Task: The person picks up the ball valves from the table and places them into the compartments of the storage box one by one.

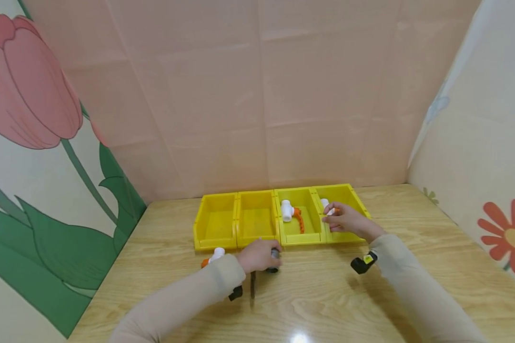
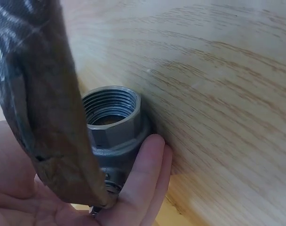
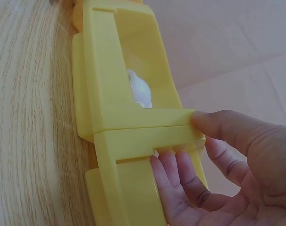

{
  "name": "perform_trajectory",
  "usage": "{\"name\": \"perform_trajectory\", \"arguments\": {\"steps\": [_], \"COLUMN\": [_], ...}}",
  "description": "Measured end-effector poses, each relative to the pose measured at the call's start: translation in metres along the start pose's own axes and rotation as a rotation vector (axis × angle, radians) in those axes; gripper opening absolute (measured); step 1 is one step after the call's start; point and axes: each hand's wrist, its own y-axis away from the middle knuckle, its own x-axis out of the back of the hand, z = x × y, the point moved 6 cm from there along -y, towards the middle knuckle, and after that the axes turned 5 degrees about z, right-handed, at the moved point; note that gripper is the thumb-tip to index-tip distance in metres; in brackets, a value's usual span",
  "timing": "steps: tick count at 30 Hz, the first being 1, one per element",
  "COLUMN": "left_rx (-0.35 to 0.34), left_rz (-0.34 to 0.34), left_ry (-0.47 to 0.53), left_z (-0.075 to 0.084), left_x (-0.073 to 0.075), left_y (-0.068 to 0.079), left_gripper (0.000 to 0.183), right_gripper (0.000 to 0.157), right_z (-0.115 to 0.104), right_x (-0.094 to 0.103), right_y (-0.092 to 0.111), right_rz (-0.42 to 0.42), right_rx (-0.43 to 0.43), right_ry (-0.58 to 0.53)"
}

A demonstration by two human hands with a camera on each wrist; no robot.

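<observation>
My left hand (image 1: 257,256) grips a metal ball valve (image 2: 117,139) low over the wooden table, its threaded opening facing the camera in the left wrist view. A long lever handle wrapped in brown covering (image 2: 49,117) crosses in front of it. My right hand (image 1: 347,221) is at the rightmost yellow bin (image 1: 352,195), its thumb at the top edge of the divider and its fingers loosely bent inside the bin. Beside those fingers in the head view lies a white plastic valve (image 1: 324,202) with an orange part, partly hidden by the hand.
The third bin (image 1: 302,238) holds a white valve with an orange handle (image 1: 287,211). Two more yellow bins (image 1: 216,224) adjoin it on the left. Another white and orange valve (image 1: 217,253) lies on the table (image 1: 317,295), partly behind the left forearm. A pink backdrop rises behind.
</observation>
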Motion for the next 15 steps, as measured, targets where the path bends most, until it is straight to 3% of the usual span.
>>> {"name": "perform_trajectory", "arguments": {"steps": [9, 15], "left_rx": [0.016, 0.014], "left_rz": [0.002, -0.011], "left_ry": [0.124, 0.358], "left_z": [-0.008, -0.015], "left_x": [-0.005, -0.005], "left_y": [-0.003, -0.001], "left_gripper": [0.030, 0.030], "right_gripper": [0.036, 0.034], "right_z": [-0.001, -0.002], "right_x": [0.001, 0.001], "right_y": [0.001, 0.002], "right_rz": [0.000, -0.004], "right_rx": [0.000, 0.005], "right_ry": [0.032, 0.013]}}
